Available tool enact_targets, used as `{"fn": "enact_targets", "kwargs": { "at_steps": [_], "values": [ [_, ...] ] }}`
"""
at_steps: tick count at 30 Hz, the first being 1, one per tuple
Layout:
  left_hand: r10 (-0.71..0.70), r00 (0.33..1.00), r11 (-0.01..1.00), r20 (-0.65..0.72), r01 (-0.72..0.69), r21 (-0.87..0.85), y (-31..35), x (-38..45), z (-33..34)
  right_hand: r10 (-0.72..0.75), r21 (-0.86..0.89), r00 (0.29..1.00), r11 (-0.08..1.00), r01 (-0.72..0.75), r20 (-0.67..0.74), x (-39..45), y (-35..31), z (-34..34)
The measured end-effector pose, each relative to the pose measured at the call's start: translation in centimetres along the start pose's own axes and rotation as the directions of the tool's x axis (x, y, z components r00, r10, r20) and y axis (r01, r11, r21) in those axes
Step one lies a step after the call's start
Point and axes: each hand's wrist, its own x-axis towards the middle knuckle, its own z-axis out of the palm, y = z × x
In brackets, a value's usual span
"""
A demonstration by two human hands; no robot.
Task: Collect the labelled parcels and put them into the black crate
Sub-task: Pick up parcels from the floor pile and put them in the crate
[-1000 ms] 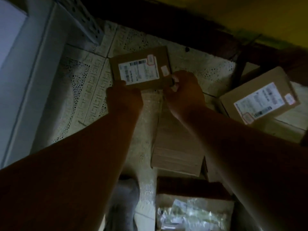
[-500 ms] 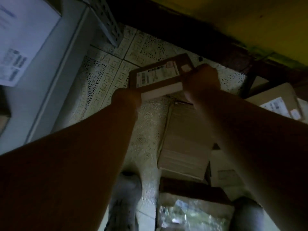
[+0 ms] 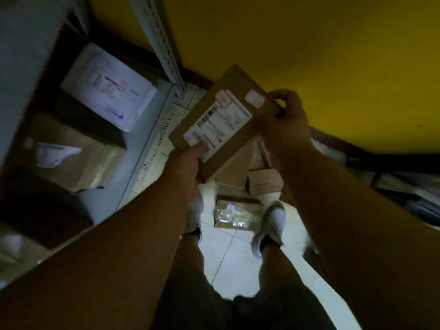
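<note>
A flat brown cardboard parcel (image 3: 235, 96) with a white shipping label is held up in the air in front of me, tilted. My left hand (image 3: 188, 160) grips its near lower corner, thumb on the label. My right hand (image 3: 285, 122) grips its right edge, fingers curled over the top. More brown parcels (image 3: 264, 182) lie on the tiled floor below, one wrapped in clear plastic (image 3: 235, 215) between my feet. No black crate is in view.
A metal shelf unit (image 3: 152, 27) stands at the left, holding a white labelled parcel (image 3: 107, 89) and brown boxes (image 3: 71, 153). A yellow wall (image 3: 309, 44) fills the back. My legs and white shoes (image 3: 271, 225) stand on pale floor tiles.
Both hands have lifted the labelled parcel off the floor and raised it. The camera has risen and swung, so the shelf and yellow wall now show.
</note>
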Motion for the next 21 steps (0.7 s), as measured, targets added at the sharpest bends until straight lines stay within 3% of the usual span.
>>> {"fn": "enact_targets", "kwargs": {
  "at_steps": [5,8,11,14,17,21],
  "values": [
    [0.156,0.987,0.971,0.037,-0.146,-0.19,4.9,-10.6,-0.2,-0.08,-0.021,0.996,0.996,0.081,0.049,-8.4,-10.7,-5.7],
    [0.205,0.953,0.97,0.224,-0.229,0.084,5.5,-16.2,-0.3,-0.074,0.033,0.997,0.997,0.073,0.029,-12.6,-14.6,-9.4],
    [0.18,0.889,0.853,0.421,-0.354,0.384,5.9,-20.5,-0.3,-0.124,0.111,0.992,0.986,0.125,-0.017,-15.9,-17.0,-11.3],
    [0.164,0.836,0.801,0.524,-0.423,0.424,6.4,-24.5,0.6,-0.137,0.118,0.989,0.983,0.143,-0.059,-18.6,-17.7,-11.1],
    [0.317,0.828,0.817,0.462,-0.486,0.31,6.4,-27.5,1.6,-0.178,0.072,0.981,0.981,0.183,-0.072,-20.8,-17.6,-10.4],
    [0.558,0.798,0.792,0.228,-0.594,0.141,4.6,-30.6,1.7,-0.212,0.034,0.971,0.977,0.21,0.108,-23.3,-16.5,-11.2]
  ]
}}
